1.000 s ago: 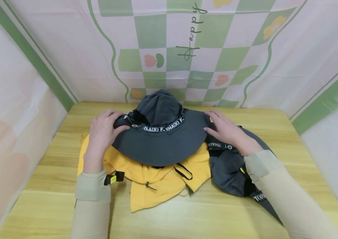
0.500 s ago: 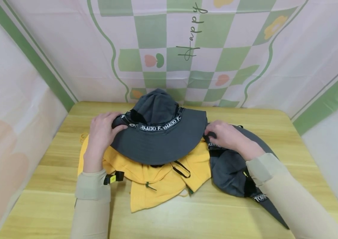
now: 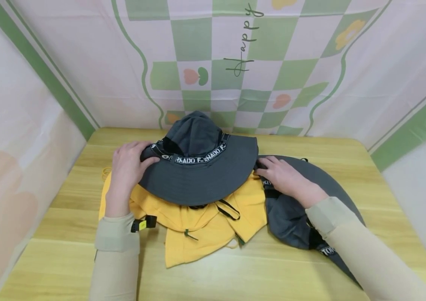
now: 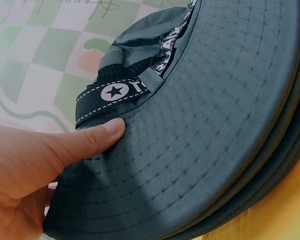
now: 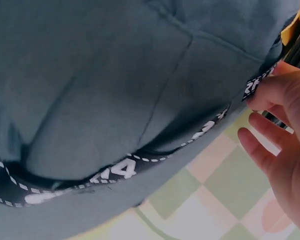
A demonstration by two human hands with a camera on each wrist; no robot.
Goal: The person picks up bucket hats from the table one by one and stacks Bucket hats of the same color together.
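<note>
A dark grey wide-brimmed hat (image 3: 190,182) with white lettering on its black band stands crown up over yellow fabric (image 3: 197,248). My left hand (image 3: 126,169) grips its brim at the left, thumb on top; several brim edges show stacked in the left wrist view, where the star-marked band (image 4: 115,92) is close to the thumb. To the right, a second dark grey hat (image 3: 286,221) lies on its side. Near where the two hats meet, my right hand (image 3: 282,177) pinches this second hat, thumb and finger at its lettered band (image 5: 250,90) in the right wrist view.
The yellow fabric carries dark cords and a black loop (image 3: 229,211). Beside my left wrist is a black strap with a yellow tag (image 3: 143,225). Everything lies on a wooden table (image 3: 66,209), with a printed cloth (image 3: 228,75) hanging behind it.
My right hand has left the upright hat's brim and moved down onto the second hat. The upright hat has shifted slightly left, while my left hand keeps its hold.
</note>
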